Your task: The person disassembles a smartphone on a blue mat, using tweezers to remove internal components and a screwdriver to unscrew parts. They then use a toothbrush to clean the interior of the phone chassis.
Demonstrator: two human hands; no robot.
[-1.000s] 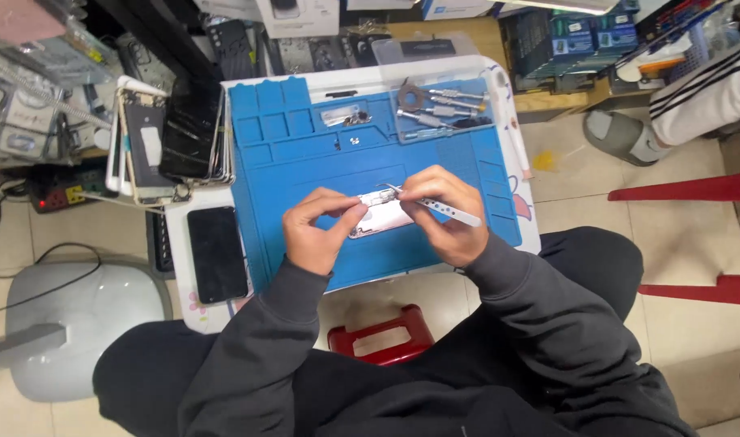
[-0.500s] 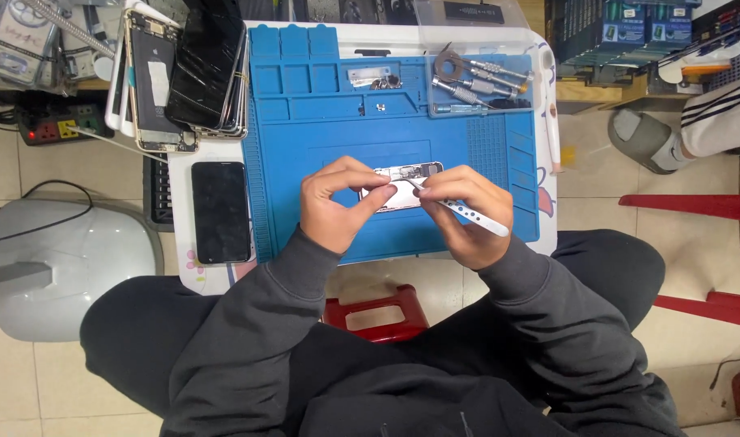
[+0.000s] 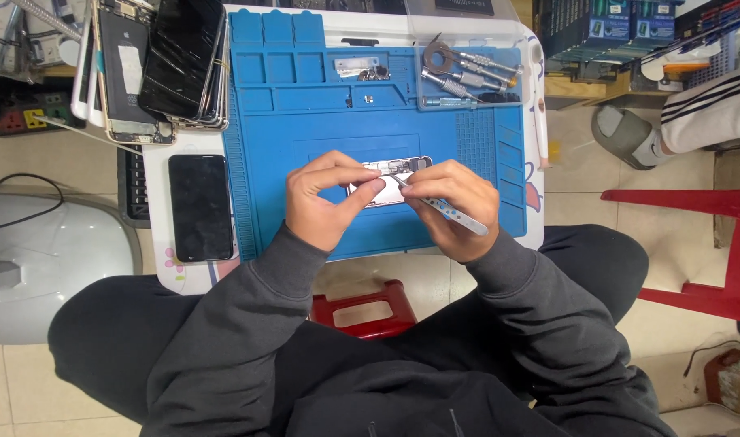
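The fingers of the left hand (image 3: 325, 202) stay pinched on the opened phone (image 3: 390, 180), as half a second ago; the right hand (image 3: 451, 206) keeps its fingers closed on the tweezers (image 3: 441, 209). The phone lies at the centre of the blue mat (image 3: 305, 121). The tweezer tip now sits inside it, so fine work continues. Screwdrivers (image 3: 467, 77) rest at one o'clock.
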